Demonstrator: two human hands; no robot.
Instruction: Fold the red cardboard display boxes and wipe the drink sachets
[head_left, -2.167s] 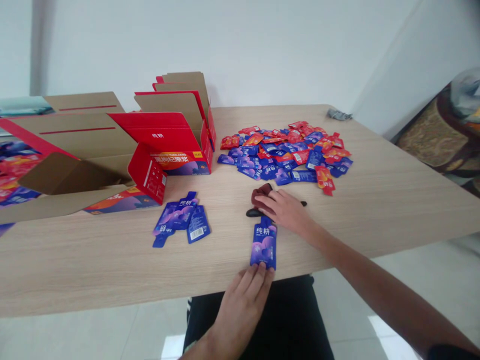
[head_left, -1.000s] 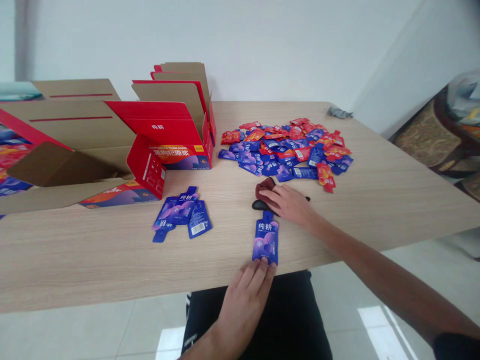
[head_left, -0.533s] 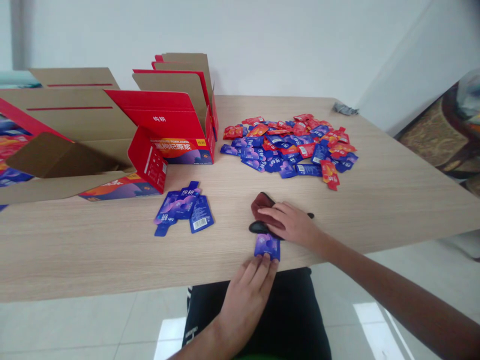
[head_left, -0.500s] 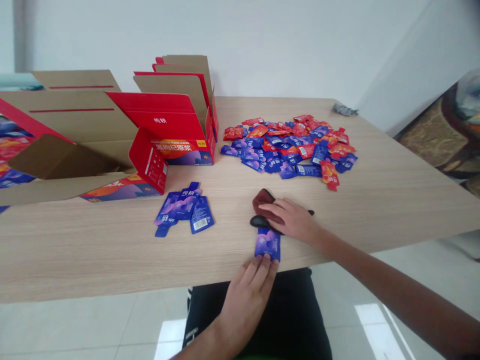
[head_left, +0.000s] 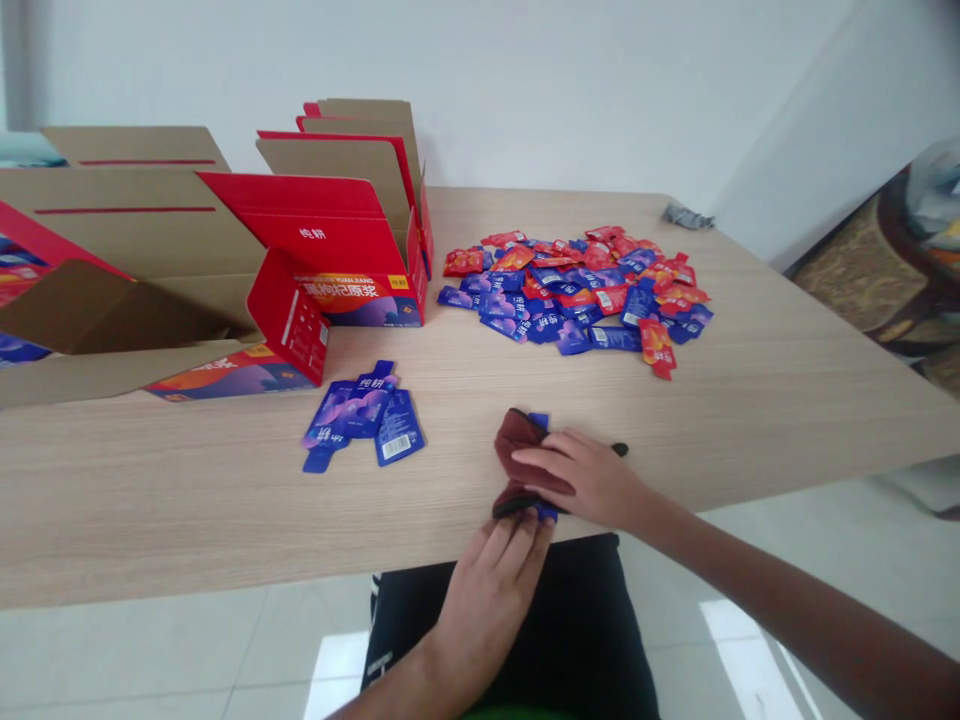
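Note:
A reddish-brown cloth with black edges (head_left: 516,450) lies folded over a blue sachet (head_left: 539,421) near the front edge of the table. My right hand (head_left: 589,478) grips the cloth and presses it down on the sachet. Only the sachet's far tip and a bit of its near end show; the cloth hides its middle. At the near end, the fingers of my left hand (head_left: 495,590) hold the sachet against the tabletop. Left of the hands, several blue-purple sachets (head_left: 367,405) lie in a small overlapping group.
A loose heap of red and blue sachets (head_left: 577,290) spreads across the back of the table (head_left: 787,370). On the left stand an open carton (head_left: 289,320) and more red cartons (head_left: 360,300) behind it, flaps raised. A crumpled grey item (head_left: 688,217) lies at the far right corner.
My right hand has slid the cloth toward me along the sachet, so the far tip now shows and the middle is covered. My left hand stays at the near end.

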